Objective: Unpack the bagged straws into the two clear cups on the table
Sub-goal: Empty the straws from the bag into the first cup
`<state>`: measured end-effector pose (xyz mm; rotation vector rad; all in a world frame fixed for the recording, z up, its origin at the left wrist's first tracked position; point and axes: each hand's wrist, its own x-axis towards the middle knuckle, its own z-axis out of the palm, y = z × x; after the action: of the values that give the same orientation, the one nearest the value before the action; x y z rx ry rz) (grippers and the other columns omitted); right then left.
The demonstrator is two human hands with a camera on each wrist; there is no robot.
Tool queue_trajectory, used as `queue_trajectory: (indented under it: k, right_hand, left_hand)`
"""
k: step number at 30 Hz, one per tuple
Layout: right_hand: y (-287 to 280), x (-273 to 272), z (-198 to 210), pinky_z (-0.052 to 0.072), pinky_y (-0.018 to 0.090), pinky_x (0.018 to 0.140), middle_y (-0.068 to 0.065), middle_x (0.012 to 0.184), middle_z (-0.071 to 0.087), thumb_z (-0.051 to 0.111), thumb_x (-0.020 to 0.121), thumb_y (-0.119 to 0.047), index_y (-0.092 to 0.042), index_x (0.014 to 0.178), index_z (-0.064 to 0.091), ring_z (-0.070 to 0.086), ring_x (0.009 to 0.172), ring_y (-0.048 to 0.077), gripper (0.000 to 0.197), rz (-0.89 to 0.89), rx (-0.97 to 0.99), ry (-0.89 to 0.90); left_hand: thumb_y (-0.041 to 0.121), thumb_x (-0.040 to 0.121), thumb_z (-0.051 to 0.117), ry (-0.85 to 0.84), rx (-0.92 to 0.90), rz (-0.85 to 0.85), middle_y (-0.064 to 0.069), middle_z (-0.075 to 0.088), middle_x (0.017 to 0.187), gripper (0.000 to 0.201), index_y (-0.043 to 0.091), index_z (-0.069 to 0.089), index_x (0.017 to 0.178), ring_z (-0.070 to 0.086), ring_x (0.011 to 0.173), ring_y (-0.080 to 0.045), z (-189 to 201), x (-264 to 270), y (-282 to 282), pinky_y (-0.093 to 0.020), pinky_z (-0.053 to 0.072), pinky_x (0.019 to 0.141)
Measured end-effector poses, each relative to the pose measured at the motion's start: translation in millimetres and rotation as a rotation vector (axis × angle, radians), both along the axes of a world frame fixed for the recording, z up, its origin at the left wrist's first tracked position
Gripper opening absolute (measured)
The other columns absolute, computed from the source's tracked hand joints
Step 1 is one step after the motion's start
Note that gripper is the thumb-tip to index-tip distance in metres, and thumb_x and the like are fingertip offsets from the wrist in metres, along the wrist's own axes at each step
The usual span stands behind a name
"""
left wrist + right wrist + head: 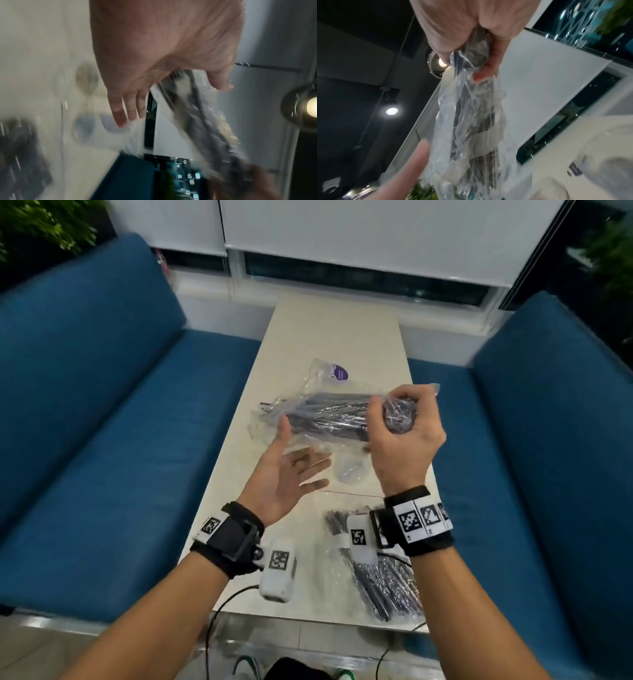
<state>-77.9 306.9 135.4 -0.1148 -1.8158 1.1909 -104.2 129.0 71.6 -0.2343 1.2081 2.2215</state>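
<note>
Fingers [313,463] of our left hand [284,474] are spread and relaxed, palm up, holding nothing — they sit just below the crinkled clear plastic bag of dark straws [329,419], which we hold level above the pale rectangular table [335,337]. Our right hand [404,433] curls tight round the bag's right end. Beneath it lies a clear plastic cup [349,470], on its side as far as we can tell — nearer us, a second clear bag of dark straws [387,580].
</note>
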Motion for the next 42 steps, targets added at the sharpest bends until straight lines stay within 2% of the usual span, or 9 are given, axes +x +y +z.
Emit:
queue_trajectory:
  k: [6, 11, 13, 16, 20, 24, 29, 33, 42]
  right_hand:
    - [24, -55, 27, 0.054, 0.031, 0.069, 0.007, 0.087, 0.068, 0.076, 0.088, -0.018, -0.008, 0.097, 0.064, 0.062, 0.072, 0.017, 0.018, -0.092, 0.132, -0.003]
    - [15, -92, 21, 0.057, 0.042, 0.072, 0.005, 0.089, 0.069, 0.074, 0.088, -0.02, -0.012, 0.096, 0.063, 0.066, 0.076, 0.024, 0.016, 0.009, 0.305, -0.151]
    - [11, -100, 17, 0.057, 0.042, 0.072, 0.007, 0.09, 0.068, 0.074, 0.088, -0.02, -0.012, 0.096, 0.062, 0.066, 0.078, 0.025, 0.016, 0.04, 0.336, -0.184]
    - [9, -108, 15, 0.057, 0.044, 0.072, 0.006, 0.089, 0.069, 0.073, 0.086, -0.018, -0.013, 0.095, 0.062, 0.066, 0.077, 0.026, 0.015, 0.051, 0.356, -0.209]
    - [15, -119, 19, 0.058, 0.037, 0.072, 0.005, 0.087, 0.07, 0.073, 0.086, -0.018, -0.013, 0.093, 0.062, 0.067, 0.078, 0.025, 0.014, 0.08, 0.352, -0.259]
    - [12, -128, 23, 0.057, 0.024, 0.07, 0.005, 0.089, 0.07, 0.073, 0.086, -0.016, -0.013, 0.094, 0.062, 0.068, 0.08, 0.02, 0.014, 0.141, 0.374, -0.304]
    - [15, -141, 22, 0.057, 0.028, 0.073, 0.007, 0.09, 0.07, 0.069, 0.083, -0.016, -0.013, 0.092, 0.061, 0.067, 0.083, 0.023, 0.013, 0.072, 0.369, -0.33]
    - [14, -135, 14, 0.043, 0.006, 0.069, 0.009, 0.092, 0.068, 0.07, 0.084, -0.015, -0.012, 0.093, 0.061, 0.063, 0.08, 0.02, 0.014, 0.024, 0.344, -0.265]
    - [12, -123, 5, 0.04, 0.005, 0.07, 0.008, 0.091, 0.069, 0.072, 0.083, -0.015, -0.011, 0.094, 0.062, 0.059, 0.078, 0.016, 0.015, -0.074, 0.239, -0.244]
  left_hand:
    - [0.014, 0.098, 0.071, 0.29, -0.841, 0.086, -0.01, 0.073, 0.122, 0.039, 0.008, 0.062, 0.135, 0.071, 0.113, -0.03, -62, -51, -44, -0.039, 0.055, 0.092]
    - [0.039, 0.075, 0.096, 0.589, -1.148, -0.059, -0.012, 0.031, 0.17, 0.123, 0.011, 0.02, 0.167, 0.032, 0.157, -0.029, -67, -107, -29, -0.046, 0.032, 0.128]
    - [0.057, 0.062, 0.098, 0.624, -1.14, -0.143, -0.008, 0.019, 0.176, 0.148, 0.015, 0.007, 0.17, 0.02, 0.162, -0.027, -75, -121, -19, -0.05, 0.026, 0.131]
    - [0.083, 0.044, 0.092, 0.629, -1.084, -0.054, 0.006, 0.044, 0.165, 0.151, 0.033, 0.021, 0.166, 0.045, 0.151, -0.02, -100, -133, -6, -0.052, 0.045, 0.12]
    - [0.063, 0.063, 0.095, 0.664, -0.968, 0.023, 0.011, 0.057, 0.151, 0.114, 0.039, 0.038, 0.158, 0.06, 0.133, -0.011, -107, -134, -4, -0.041, 0.052, 0.111]
    - [0.062, 0.068, 0.093, 0.696, -0.945, 0.055, 0.007, 0.051, 0.158, 0.116, 0.037, 0.032, 0.163, 0.056, 0.14, -0.015, -105, -133, -10, -0.046, 0.051, 0.114]
    - [0.055, 0.074, 0.091, 0.751, -0.968, 0.063, 0.002, 0.048, 0.158, 0.116, 0.033, 0.025, 0.166, 0.053, 0.143, -0.02, -102, -123, -11, -0.048, 0.048, 0.116]
    - [0.043, 0.083, 0.089, 0.818, -0.928, 0.063, -0.004, 0.045, 0.163, 0.109, 0.028, 0.023, 0.169, 0.046, 0.15, -0.022, -101, -120, -4, -0.047, 0.043, 0.121]
    - [0.064, 0.082, 0.082, 0.755, -0.907, 0.09, -0.002, 0.031, 0.172, 0.109, 0.026, 0.024, 0.167, 0.035, 0.158, -0.021, -102, -120, -1, -0.047, 0.034, 0.128]
